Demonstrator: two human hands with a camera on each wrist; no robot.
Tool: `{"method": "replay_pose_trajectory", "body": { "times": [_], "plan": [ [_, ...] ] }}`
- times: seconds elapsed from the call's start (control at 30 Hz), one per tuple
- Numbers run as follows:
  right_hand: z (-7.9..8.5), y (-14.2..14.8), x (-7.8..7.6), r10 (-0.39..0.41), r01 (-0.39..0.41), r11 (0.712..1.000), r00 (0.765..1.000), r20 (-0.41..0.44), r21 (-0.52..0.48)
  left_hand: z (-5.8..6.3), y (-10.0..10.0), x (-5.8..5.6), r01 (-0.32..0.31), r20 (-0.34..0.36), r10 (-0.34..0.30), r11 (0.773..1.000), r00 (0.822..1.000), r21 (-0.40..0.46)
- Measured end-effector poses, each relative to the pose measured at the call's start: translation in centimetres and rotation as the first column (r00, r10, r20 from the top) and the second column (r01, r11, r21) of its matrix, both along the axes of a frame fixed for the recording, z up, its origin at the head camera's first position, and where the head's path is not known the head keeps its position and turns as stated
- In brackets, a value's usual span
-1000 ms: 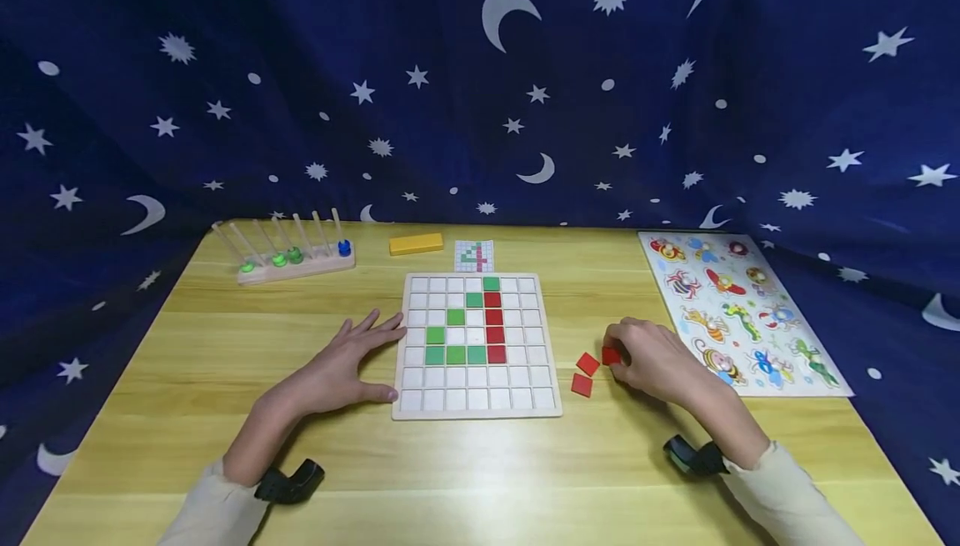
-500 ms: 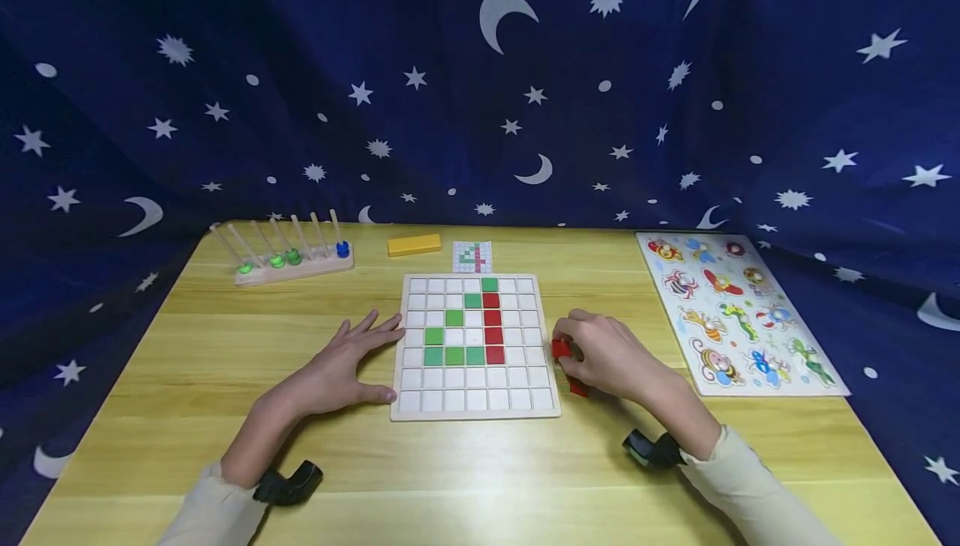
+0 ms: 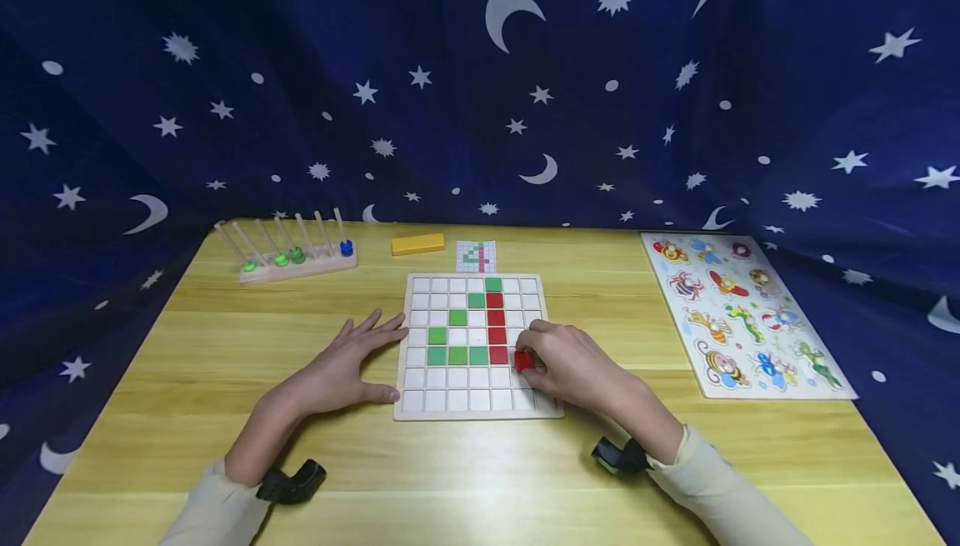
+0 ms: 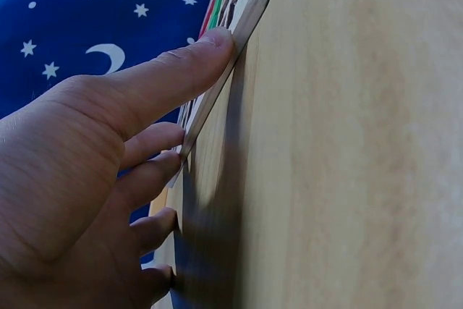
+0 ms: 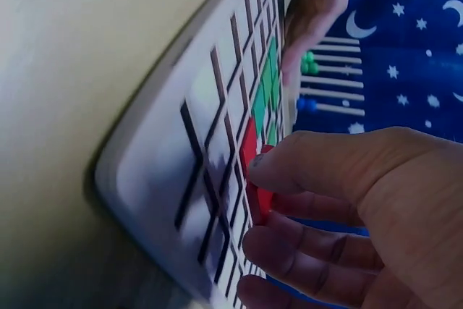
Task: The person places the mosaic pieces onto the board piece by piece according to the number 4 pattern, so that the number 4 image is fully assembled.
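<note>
A white wooden grid board (image 3: 480,416) lies mid-table. Green square tiles (image 3: 457,355) form a diagonal and a row in its cells, beside a column of red tiles (image 3: 496,318). My left hand (image 3: 330,371) has its fingers spread, with thumb and fingertips at the board's left edge; the left wrist view shows the thumb (image 4: 181,66) against that edge. Between thumb and fingers, my right hand (image 3: 573,367) pinches red square tile pieces (image 5: 262,204) close over the board, just right of the red column's lowest tile. The fingers partly hide them, so I cannot tell how many.
A small pattern card (image 3: 476,256) lies behind the board, near a yellow block (image 3: 417,244). At the back left stands a peg rack (image 3: 300,267) with green and blue rings. An insect puzzle board (image 3: 750,321) lies at right. A starry curtain (image 3: 450,112) hangs behind.
My right hand has moved left from the table beside the board to above it, gathering the loose red tiles on the way. The left hand has stayed at the board's edge.
</note>
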State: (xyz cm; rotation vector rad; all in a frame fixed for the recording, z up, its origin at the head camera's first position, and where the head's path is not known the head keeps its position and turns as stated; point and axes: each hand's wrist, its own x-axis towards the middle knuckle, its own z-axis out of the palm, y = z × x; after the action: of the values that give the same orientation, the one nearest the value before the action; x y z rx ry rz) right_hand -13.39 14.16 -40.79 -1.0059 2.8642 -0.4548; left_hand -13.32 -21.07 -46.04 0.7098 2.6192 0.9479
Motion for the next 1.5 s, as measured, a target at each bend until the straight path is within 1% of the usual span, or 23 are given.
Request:
{"method": "replay_pose_trajectory", "body": {
  "times": [0.2, 0.37, 0.63, 0.87, 1.07, 1.23, 1.33, 1.5],
  "plan": [
    [-0.4, -1.4, 0.3, 0.021, -0.021, 1.000, 1.000, 0.018, 0.002, -0.1, -0.2, 0.1, -0.004, 0.002, 0.004, 1.000, 1.000, 0.000],
    [-0.8, -2.2, 0.5, 0.066, -0.066, 0.998, 0.998, 0.023, 0.000, -0.1, -0.3, 0.2, -0.006, 0.004, 0.006, 1.000, 1.000, -0.003],
    [-1.1, -2.6, 0.6, 0.110, -0.109, 0.994, 0.993, 0.034, -0.025, 0.0, -0.2, 0.0, -0.003, 0.006, 0.003, 1.000, 1.000, -0.006],
    [-1.0, -3.0, 0.4, 0.123, -0.123, 0.992, 0.991, 0.045, 0.000, 0.1, -0.3, 0.2, -0.012, 0.009, 0.012, 1.000, 1.000, -0.007],
    [-0.9, -3.3, 0.2, 0.110, -0.110, 0.994, 0.993, 0.042, 0.001, 0.2, -0.4, 0.3, -0.015, 0.013, 0.015, 1.000, 1.000, -0.010],
    [-0.8, -2.9, 0.0, 0.082, -0.080, 0.996, 0.995, 0.054, -0.040, 0.2, -0.3, 0.2, -0.007, 0.007, 0.007, 1.000, 1.000, -0.007],
    [-0.6, -2.1, 0.0, 0.062, -0.057, 0.996, 0.996, 0.069, -0.066, 0.2, -0.2, 0.1, -0.005, 0.011, 0.005, 1.000, 1.000, -0.002],
    [-0.2, 0.2, -0.1, 0.018, -0.013, 0.995, 0.998, 0.058, -0.097, 0.3, 0.0, 0.1, 0.001, 0.010, -0.001, 1.000, 1.000, 0.003]
  ]
}}
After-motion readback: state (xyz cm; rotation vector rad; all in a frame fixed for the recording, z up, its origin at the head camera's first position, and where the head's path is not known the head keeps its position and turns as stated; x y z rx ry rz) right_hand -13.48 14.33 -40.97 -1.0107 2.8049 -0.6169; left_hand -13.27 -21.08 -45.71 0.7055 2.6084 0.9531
